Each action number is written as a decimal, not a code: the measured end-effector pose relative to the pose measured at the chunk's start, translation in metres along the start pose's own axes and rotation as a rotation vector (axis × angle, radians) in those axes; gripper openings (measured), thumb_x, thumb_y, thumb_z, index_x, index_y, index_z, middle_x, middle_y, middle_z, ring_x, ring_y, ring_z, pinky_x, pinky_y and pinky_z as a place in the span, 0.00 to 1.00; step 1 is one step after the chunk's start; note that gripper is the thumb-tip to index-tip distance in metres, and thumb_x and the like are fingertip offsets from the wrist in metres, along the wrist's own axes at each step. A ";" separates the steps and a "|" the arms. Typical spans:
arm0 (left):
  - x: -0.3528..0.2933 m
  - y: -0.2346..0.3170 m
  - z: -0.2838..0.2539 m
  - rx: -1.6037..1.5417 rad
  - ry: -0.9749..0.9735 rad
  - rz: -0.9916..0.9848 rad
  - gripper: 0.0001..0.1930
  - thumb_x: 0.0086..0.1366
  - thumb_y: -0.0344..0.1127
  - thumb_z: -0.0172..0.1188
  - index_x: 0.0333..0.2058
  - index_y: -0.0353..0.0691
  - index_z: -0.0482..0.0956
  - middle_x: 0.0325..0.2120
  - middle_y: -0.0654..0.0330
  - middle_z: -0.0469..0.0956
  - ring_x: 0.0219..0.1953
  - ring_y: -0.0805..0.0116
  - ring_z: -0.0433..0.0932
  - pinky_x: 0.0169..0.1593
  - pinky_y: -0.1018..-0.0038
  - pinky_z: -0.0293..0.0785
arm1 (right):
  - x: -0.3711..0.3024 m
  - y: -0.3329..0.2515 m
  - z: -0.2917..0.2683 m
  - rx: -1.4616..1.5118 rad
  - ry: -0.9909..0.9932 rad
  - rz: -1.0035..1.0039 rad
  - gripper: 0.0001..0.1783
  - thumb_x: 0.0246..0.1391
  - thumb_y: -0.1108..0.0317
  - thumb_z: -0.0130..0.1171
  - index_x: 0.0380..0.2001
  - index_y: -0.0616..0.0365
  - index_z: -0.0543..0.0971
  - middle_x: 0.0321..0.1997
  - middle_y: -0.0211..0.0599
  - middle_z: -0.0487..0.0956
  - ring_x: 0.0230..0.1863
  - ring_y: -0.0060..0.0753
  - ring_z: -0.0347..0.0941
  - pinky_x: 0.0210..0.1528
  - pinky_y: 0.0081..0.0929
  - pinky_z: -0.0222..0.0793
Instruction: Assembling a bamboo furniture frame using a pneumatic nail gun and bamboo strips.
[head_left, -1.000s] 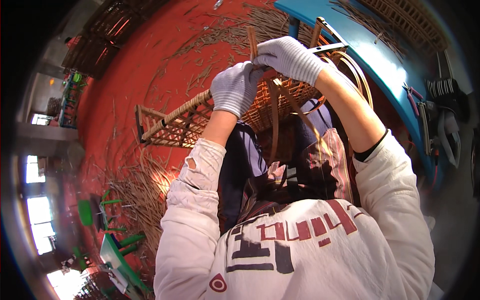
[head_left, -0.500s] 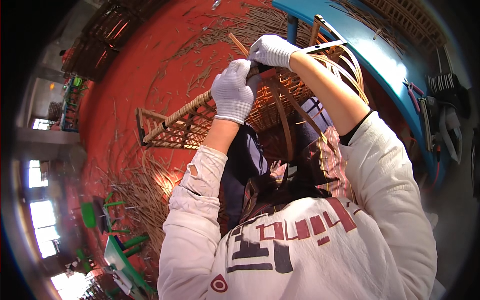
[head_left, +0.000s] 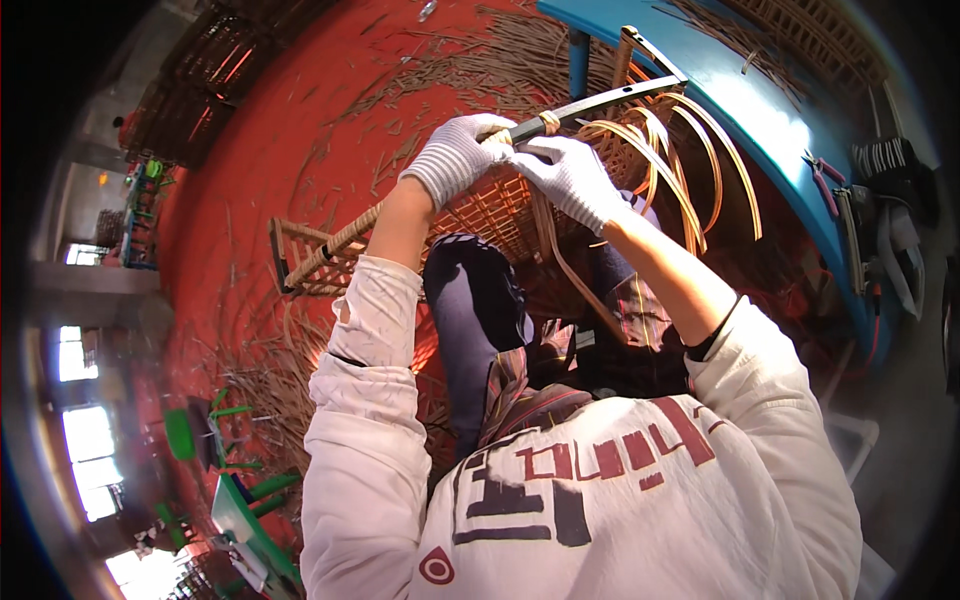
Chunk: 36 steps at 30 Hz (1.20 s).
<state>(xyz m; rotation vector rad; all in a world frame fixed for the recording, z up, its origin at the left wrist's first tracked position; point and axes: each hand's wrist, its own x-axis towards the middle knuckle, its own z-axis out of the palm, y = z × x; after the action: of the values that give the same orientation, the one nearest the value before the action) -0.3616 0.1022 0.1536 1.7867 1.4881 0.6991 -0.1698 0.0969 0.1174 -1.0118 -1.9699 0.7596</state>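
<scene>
my gloved left grip clasps a dark metal bar edging a brown woven rattan frame; whether my right grip, just beside, holds anything, i cannot tell.

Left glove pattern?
Fine light-and-grey stripes on the left glove; best seen in the head view.

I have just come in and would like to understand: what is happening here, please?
A person in striped gloves is working on a woven frame. The left hand grips its long edge, and the right hand meets it there; whatever it may hold is hidden. Left of the hands, the edge is wrapped; to the right, a dark bar is mostly bare. Loose strips curl beyond the right hand, near a blue table.
</scene>
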 end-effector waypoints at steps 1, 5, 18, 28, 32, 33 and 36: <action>0.000 0.004 0.000 -0.082 -0.026 0.042 0.14 0.60 0.35 0.60 0.45 0.43 0.81 0.28 0.56 0.81 0.32 0.70 0.78 0.40 0.73 0.75 | 0.002 0.001 0.000 0.138 -0.022 0.079 0.19 0.54 0.54 0.63 0.41 0.57 0.83 0.30 0.42 0.81 0.32 0.34 0.77 0.40 0.31 0.72; -0.006 0.008 -0.002 -0.062 -0.023 -0.060 0.14 0.61 0.35 0.58 0.46 0.43 0.80 0.31 0.53 0.82 0.34 0.65 0.80 0.41 0.71 0.75 | 0.012 -0.003 -0.019 0.345 -0.256 0.258 0.19 0.51 0.50 0.66 0.34 0.57 0.84 0.23 0.25 0.77 0.27 0.17 0.70 0.33 0.21 0.66; -0.021 0.018 0.017 0.438 0.368 0.192 0.14 0.56 0.42 0.63 0.42 0.54 0.80 0.37 0.59 0.80 0.39 0.56 0.80 0.43 0.64 0.76 | 0.029 -0.008 -0.058 0.606 -0.503 0.564 0.14 0.53 0.58 0.65 0.34 0.58 0.81 0.18 0.19 0.70 0.16 0.12 0.59 0.19 0.14 0.53; -0.013 0.034 0.022 0.321 0.462 -0.044 0.12 0.56 0.48 0.65 0.34 0.50 0.83 0.29 0.60 0.81 0.33 0.58 0.80 0.39 0.63 0.75 | 0.050 -0.018 -0.050 0.104 0.097 -0.219 0.15 0.57 0.57 0.62 0.39 0.57 0.82 0.28 0.32 0.80 0.30 0.26 0.77 0.35 0.22 0.73; -0.004 0.023 0.008 0.185 0.342 -0.202 0.15 0.55 0.47 0.64 0.41 0.51 0.84 0.33 0.53 0.82 0.35 0.56 0.81 0.41 0.64 0.76 | 0.059 -0.022 -0.036 -0.248 0.086 -0.312 0.14 0.52 0.59 0.65 0.40 0.54 0.82 0.35 0.40 0.80 0.37 0.36 0.78 0.41 0.30 0.74; -0.001 0.015 0.009 0.184 0.339 -0.202 0.15 0.55 0.47 0.64 0.41 0.51 0.84 0.33 0.53 0.82 0.35 0.56 0.81 0.41 0.64 0.76 | 0.063 -0.021 -0.033 -0.250 0.087 -0.309 0.14 0.52 0.59 0.65 0.40 0.54 0.82 0.35 0.40 0.80 0.37 0.36 0.78 0.41 0.30 0.74; 0.009 0.016 0.012 0.216 0.353 -0.188 0.15 0.57 0.45 0.60 0.40 0.47 0.84 0.33 0.51 0.82 0.36 0.54 0.81 0.42 0.63 0.76 | 0.090 -0.002 -0.031 -0.171 -0.193 -0.239 0.12 0.53 0.59 0.64 0.35 0.56 0.81 0.31 0.40 0.80 0.34 0.36 0.78 0.40 0.31 0.72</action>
<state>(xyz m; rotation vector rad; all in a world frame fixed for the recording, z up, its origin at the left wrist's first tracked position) -0.3410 0.1075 0.1588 1.7090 2.0054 0.8125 -0.1782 0.1773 0.1680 -0.8032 -2.3053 0.5809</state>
